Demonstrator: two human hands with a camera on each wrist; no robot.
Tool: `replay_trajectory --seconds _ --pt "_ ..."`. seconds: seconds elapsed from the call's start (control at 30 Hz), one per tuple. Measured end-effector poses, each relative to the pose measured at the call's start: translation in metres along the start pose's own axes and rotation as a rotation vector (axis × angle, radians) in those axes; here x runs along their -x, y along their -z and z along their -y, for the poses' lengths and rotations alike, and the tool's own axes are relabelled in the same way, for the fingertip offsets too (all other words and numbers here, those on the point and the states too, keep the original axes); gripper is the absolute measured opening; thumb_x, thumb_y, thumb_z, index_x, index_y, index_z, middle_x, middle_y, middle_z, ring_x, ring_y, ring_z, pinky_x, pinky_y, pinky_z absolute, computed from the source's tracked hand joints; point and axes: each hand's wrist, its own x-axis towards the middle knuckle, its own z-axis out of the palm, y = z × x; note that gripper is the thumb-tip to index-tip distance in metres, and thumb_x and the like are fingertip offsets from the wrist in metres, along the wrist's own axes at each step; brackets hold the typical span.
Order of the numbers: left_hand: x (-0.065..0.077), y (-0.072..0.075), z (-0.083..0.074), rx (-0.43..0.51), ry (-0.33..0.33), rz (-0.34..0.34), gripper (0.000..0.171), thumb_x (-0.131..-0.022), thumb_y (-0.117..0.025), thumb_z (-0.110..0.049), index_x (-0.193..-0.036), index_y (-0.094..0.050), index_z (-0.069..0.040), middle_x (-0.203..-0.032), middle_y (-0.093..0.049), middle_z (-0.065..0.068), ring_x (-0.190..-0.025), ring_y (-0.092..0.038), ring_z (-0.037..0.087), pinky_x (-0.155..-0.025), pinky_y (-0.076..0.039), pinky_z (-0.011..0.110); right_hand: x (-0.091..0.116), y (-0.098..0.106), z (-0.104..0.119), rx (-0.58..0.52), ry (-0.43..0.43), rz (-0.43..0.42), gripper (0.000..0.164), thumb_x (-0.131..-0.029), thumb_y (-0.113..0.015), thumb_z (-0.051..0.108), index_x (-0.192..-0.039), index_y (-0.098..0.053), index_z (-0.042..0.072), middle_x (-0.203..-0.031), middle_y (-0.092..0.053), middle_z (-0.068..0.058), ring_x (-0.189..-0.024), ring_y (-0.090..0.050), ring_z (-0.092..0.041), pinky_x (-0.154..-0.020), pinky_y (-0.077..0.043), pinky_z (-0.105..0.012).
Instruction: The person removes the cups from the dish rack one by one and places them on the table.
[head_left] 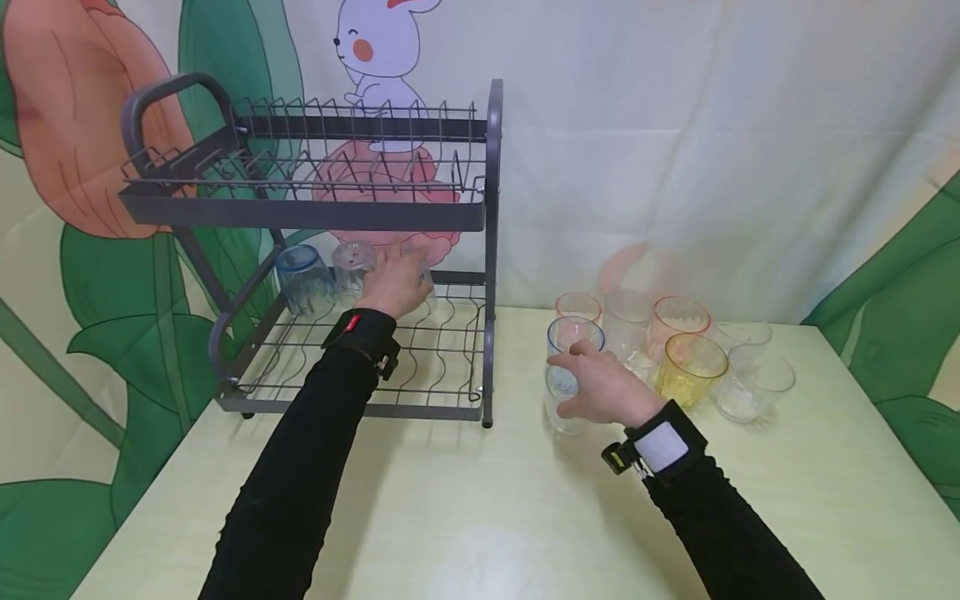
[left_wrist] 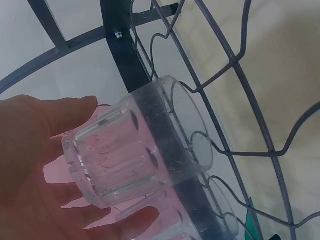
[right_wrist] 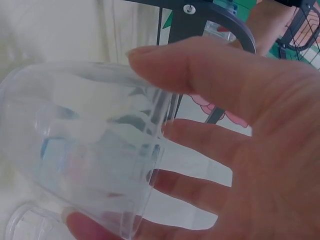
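Observation:
On the lower rack tier, my left hand reaches around an upside-down clear glass resting on the wires. Its thumb appears slightly apart from the glass, with loosely spread fingers. Another clear glass and a blue-tinted glass stand upside down to the left. Over the table, my right hand grips a clear glass, its thumb on one side and a fingertip on the opposite side. Just behind that glass is a blue-rimmed glass.
A grey two-tier dish rack stands at the back left; its upper tier overhangs my left hand. Right of my right hand are a yellow glass, a clear tumbler, a red-rimmed glass and others close together. A patterned curtain hangs behind.

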Motion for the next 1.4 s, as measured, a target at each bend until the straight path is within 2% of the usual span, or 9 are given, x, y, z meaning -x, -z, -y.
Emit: replay_trajectory --seconds 0.27,0.47,0.7,0.9,1.0,1.13,1.23,1.4 --pt "0.001 -0.002 0.002 0.025 -0.008 -0.002 0.062 -0.096 -0.062 -0.015 -0.151 -0.035 -0.009 -0.153 -0.025 0.026 -0.139 -0.020 0.048 -0.099 -0.036 0.067 -0.001 -0.003 -0.003 -0.014 -0.006 0.014 0.064 -0.080 -0.079 0.017 -0.138 -0.055 0.007 -0.142 -0.041 -0.027 -0.118 -0.049 -0.051 -0.095 -0.047 -0.056" --pt "-0.001 -0.002 0.006 -0.001 -0.035 -0.024 0.059 -0.094 -0.062 -0.008 -0.149 -0.040 -0.008 -0.149 -0.033 0.026 -0.137 -0.027 0.047 -0.098 -0.040 0.064 -0.003 -0.004 -0.005 -0.007 0.005 0.010 0.064 -0.080 -0.079 0.019 -0.138 -0.055 0.007 -0.142 -0.042 -0.026 -0.117 -0.050 -0.051 -0.094 -0.047 -0.056" --pt "-0.005 0.001 0.004 0.005 -0.037 -0.029 0.058 -0.094 -0.064 -0.009 -0.148 -0.042 -0.009 -0.146 -0.037 0.025 -0.134 -0.031 0.047 -0.100 -0.038 0.064 0.001 -0.002 -0.003 -0.015 0.013 -0.008 0.064 -0.080 -0.078 0.019 -0.138 -0.055 0.005 -0.144 -0.039 -0.029 -0.119 -0.048 -0.053 -0.095 -0.047 -0.055" --pt "-0.003 0.001 0.005 0.019 -0.028 -0.028 0.061 -0.093 -0.068 -0.012 -0.148 -0.041 -0.010 -0.141 -0.038 0.026 -0.128 -0.033 0.049 -0.098 -0.040 0.062 0.006 -0.003 -0.004 -0.057 0.013 -0.031 0.082 -0.075 -0.085 0.036 -0.144 -0.049 0.008 -0.153 -0.024 -0.030 -0.133 -0.037 -0.048 -0.099 -0.045 -0.055" --pt "-0.004 0.003 0.005 0.026 -0.038 -0.028 0.061 -0.092 -0.068 -0.012 -0.147 -0.042 -0.011 -0.139 -0.037 0.027 -0.126 -0.033 0.049 -0.098 -0.040 0.060 0.010 0.001 -0.003 -0.074 0.019 -0.073 0.093 -0.071 -0.087 0.042 -0.147 -0.045 0.010 -0.155 -0.018 -0.031 -0.127 -0.046 -0.046 -0.094 -0.050 -0.052" --pt "-0.005 0.004 0.007 0.020 -0.042 -0.026 0.057 -0.092 -0.069 -0.013 -0.145 -0.046 -0.011 -0.138 -0.037 0.028 -0.124 -0.034 0.049 -0.098 -0.040 0.058 0.015 0.010 0.001 -0.101 0.034 -0.117 0.099 -0.069 -0.086 0.050 -0.150 -0.041 0.013 -0.154 -0.018 -0.031 -0.113 -0.057 -0.044 -0.089 -0.052 -0.053" --pt "-0.004 0.003 0.008 0.026 -0.041 -0.024 0.057 -0.091 -0.070 -0.013 -0.143 -0.048 -0.010 -0.138 -0.039 0.028 -0.125 -0.034 0.049 -0.100 -0.039 0.057 0.020 0.017 0.003 -0.125 0.043 -0.133 0.102 -0.070 -0.084 0.054 -0.151 -0.038 0.014 -0.154 -0.018 -0.032 -0.111 -0.058 -0.045 -0.091 -0.050 -0.057" --pt "-0.005 0.002 0.007 0.050 -0.038 -0.033 0.056 -0.090 -0.071 -0.012 -0.141 -0.049 -0.009 -0.138 -0.043 0.026 -0.126 -0.034 0.048 -0.101 -0.037 0.057 0.025 0.029 0.006 -0.138 0.022 -0.151 0.105 -0.070 -0.082 0.057 -0.154 -0.033 0.016 -0.156 -0.014 -0.030 -0.112 -0.058 -0.046 -0.093 -0.048 -0.057"
